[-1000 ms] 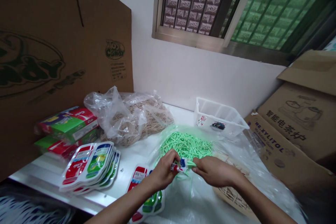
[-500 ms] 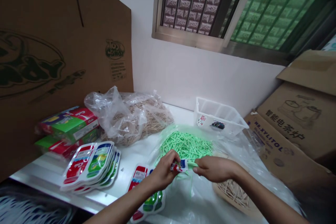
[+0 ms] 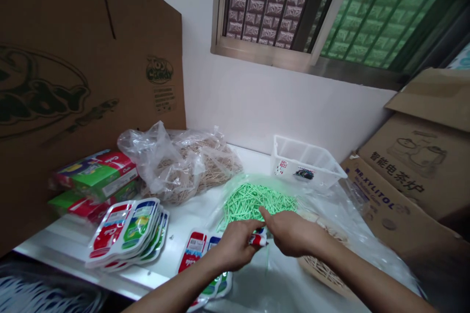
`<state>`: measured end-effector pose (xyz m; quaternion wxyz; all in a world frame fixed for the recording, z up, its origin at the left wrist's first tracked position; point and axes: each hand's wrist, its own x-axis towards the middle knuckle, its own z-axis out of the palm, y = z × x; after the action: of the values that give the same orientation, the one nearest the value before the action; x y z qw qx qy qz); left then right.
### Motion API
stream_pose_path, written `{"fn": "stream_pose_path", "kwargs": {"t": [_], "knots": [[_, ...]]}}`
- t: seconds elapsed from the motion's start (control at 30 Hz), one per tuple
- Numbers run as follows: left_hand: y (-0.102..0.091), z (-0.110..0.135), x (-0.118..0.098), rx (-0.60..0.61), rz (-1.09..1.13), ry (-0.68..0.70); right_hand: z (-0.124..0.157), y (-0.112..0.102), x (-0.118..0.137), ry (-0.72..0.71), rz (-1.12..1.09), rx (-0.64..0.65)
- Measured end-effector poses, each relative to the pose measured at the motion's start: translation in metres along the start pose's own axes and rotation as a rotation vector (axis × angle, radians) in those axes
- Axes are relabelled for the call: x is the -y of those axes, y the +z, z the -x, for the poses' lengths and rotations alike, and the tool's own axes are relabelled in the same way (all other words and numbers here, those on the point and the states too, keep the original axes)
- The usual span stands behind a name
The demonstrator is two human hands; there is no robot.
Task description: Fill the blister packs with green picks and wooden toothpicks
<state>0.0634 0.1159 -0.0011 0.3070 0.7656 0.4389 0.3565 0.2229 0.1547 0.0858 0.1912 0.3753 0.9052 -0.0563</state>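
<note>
White bench spreads under both hands, with a wall and a window behind. Closest, the left hand pinches a small wrapper, red, white and blue, between thumb and fingers. Fingers of the right hand meet at its other end; whether they grip it I cannot tell. Below the left forearm lie printed packs, partly covered by it; beneath the right forearm, pale sticks. Just beyond the hands sits a heap of green sticks on clear plastic. Left of the hands stand a stack of packs and, farther, red and green boxes. Past the heap are a bag of brown sticks, left, and a clear tub, right.
</note>
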Motion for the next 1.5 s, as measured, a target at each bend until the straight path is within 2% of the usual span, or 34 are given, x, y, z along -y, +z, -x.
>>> {"fn": "stream_pose_path", "kwargs": {"t": [0.1,0.2,0.3,0.37,0.47,0.7,0.8,1.0,1.1,1.37,1.5], "knots": [[0.007,-0.003,0.002,-0.043,0.211,-0.127,-0.007,0.006,-0.013,-0.066,-0.307,-0.163],[0.012,-0.003,0.006,-0.125,0.439,-0.259,-0.015,0.026,-0.022,-0.028,-0.764,-0.297],[0.017,0.000,0.010,-0.158,0.567,-0.311,-0.021,0.051,-0.021,0.008,-1.159,-0.363],[0.021,0.003,0.012,-0.166,0.582,-0.315,-0.022,0.063,-0.016,0.021,-1.287,-0.417],[0.028,0.005,0.013,-0.177,0.576,-0.313,-0.021,0.069,-0.008,0.056,-1.302,-0.484],[0.031,0.003,0.002,-0.220,0.596,-0.352,-0.022,0.065,0.005,0.230,-1.238,-0.629],[0.032,0.003,0.002,-0.221,0.643,-0.328,-0.021,0.067,0.009,0.227,-1.285,-0.680],[0.032,0.007,0.008,-0.222,0.792,-0.403,-0.013,0.080,0.012,0.238,-1.308,-0.707],[0.030,0.007,0.004,-0.228,0.802,-0.391,-0.009,0.084,0.016,0.263,-1.313,-0.726],[0.036,0.007,-0.001,-0.190,0.822,-0.355,-0.013,0.079,0.020,0.198,-1.372,-0.780],[0.037,0.008,0.001,-0.218,0.818,-0.392,-0.015,0.081,0.019,0.243,-1.342,-0.754]]}}
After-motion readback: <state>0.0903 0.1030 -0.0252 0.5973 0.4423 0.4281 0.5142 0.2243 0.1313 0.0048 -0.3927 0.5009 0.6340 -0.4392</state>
